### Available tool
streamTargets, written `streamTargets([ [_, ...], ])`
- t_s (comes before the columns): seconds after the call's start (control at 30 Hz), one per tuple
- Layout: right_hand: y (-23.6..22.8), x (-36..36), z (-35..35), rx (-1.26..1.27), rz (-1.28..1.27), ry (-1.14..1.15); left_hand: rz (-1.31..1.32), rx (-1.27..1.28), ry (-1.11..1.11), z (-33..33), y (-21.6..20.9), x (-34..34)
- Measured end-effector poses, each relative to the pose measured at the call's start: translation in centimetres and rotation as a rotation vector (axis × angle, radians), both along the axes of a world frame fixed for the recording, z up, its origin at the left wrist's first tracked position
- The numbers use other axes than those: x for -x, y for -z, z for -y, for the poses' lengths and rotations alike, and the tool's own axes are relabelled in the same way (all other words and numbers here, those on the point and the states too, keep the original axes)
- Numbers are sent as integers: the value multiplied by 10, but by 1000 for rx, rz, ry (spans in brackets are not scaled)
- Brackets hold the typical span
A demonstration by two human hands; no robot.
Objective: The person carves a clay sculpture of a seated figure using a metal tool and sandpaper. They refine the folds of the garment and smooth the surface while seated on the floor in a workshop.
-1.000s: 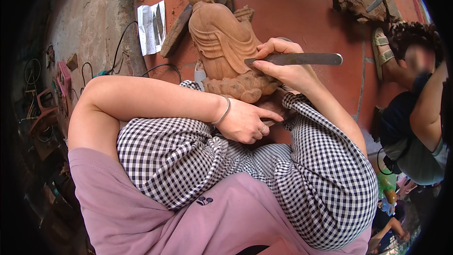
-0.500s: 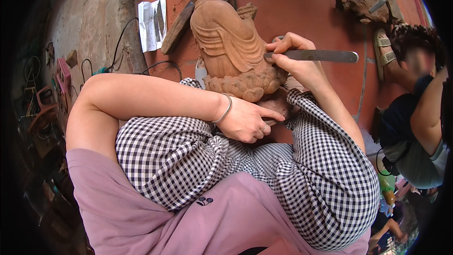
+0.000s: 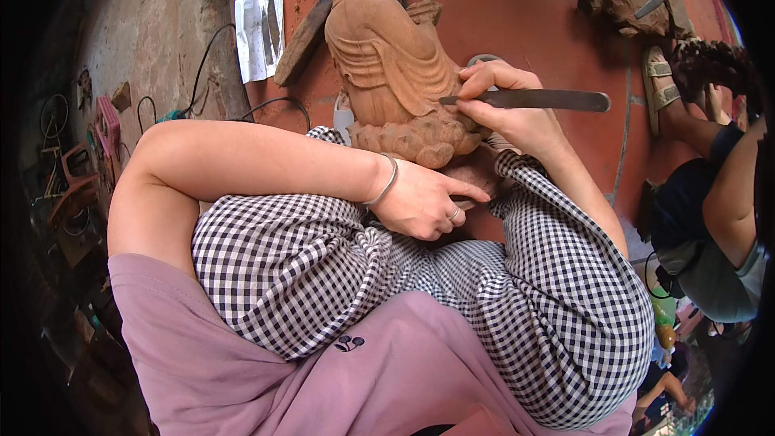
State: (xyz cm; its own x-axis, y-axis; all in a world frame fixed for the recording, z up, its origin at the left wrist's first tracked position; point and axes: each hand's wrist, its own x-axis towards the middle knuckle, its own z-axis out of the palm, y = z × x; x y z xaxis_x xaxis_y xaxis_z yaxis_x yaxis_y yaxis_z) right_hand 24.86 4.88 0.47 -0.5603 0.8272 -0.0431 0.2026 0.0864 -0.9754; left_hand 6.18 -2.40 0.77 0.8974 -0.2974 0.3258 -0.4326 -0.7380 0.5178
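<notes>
A brown carved statue [image 3: 379,56] of a robed seated figure stands in front of my knees, its lower rim shaped like lotus petals. My right hand [image 3: 513,105] pinches a flat, dark steel carving knife [image 3: 557,100]. Its narrow tip meets the robe just above the petals, while the rounded end sticks out to the right. Below the statue, my left hand [image 3: 421,202] lies across my lap with the index finger stretched along the underside of the base. Its other fingers are curled; a pale edge shows beneath the index finger, but I cannot make out what it is.
Left of the statue lie a wooden piece [image 3: 303,42] and a white paper [image 3: 259,35] with dark blades on it. A black cable [image 3: 278,100] runs nearby. A rough wood chunk [image 3: 622,8] sits at the far right, and another person's sandalled foot [image 3: 662,89] is close by.
The carving knife's tip has slid a little left and down onto the robe, with my right hand following. My left hand stays nearly in place. The person at right has shifted.
</notes>
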Motion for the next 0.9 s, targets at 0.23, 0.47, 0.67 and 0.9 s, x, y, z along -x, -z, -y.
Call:
streamTargets([
  [0.23, -6, 8, 4, 95, -33, 31, 18, -21, -14, 1, -1, 0],
  [0.47, -2, 2, 1, -188, -54, -75, 23, -19, -13, 2, 0, 1],
  [0.67, -6, 13, 3, -359, -28, -110, 16, -38, -17, 1, -2, 1],
  [0.9, -6, 15, 2, -422, -10, -105, 18, -9, -30, 2, 0, 1],
])
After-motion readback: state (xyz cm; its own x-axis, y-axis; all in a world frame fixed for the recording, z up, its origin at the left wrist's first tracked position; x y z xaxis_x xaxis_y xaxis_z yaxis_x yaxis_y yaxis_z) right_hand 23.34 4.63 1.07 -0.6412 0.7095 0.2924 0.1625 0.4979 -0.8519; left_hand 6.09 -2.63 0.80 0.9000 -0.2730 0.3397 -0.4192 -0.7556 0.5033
